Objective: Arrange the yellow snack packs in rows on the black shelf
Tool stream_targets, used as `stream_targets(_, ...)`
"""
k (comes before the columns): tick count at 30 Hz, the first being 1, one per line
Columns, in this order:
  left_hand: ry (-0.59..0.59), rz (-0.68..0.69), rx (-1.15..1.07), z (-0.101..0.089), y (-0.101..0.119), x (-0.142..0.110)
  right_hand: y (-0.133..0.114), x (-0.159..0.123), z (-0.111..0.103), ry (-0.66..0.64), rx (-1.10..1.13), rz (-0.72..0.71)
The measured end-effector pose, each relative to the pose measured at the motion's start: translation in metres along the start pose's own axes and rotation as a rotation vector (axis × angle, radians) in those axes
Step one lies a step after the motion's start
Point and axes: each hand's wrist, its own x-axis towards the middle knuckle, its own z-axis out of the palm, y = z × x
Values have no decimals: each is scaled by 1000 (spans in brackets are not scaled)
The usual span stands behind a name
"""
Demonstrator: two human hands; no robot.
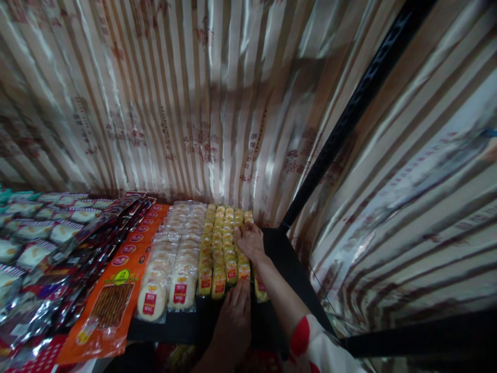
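Note:
Rows of small yellow snack packets [222, 243] with red labels stand upright on a black shelf [281, 254]. My right hand [250, 239] reaches far in, fingers curled over the packets at the back of the rightmost row. My left hand [233, 318] lies nearer the shelf's front edge, fingers stretched flat against the front packets of the same rows. A white sleeve with red dots covers my right forearm.
Left of the yellow rows stand round white cakes in clear wrappers [179, 259], then orange packets [116, 290] and dark glossy packets [89, 248]. A striped shiny curtain [194, 93] hangs behind, and a black post [349, 114] slants on the right.

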Motion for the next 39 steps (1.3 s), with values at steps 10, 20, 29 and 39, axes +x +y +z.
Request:
stream_targets(10,-61,-19,-1,-5,1,2,37,-31,-23,332,423,199)
stream_targets(20,61,13,35,-1,-2,-1,63,-160,4,182,438,297)
stream_targets(29,75,22,19,7,-3,-2,58,-137,23,194,615,253)
stream_targets(39,47,129,50,-7,-3,1,48,-139,20,230,634,311)
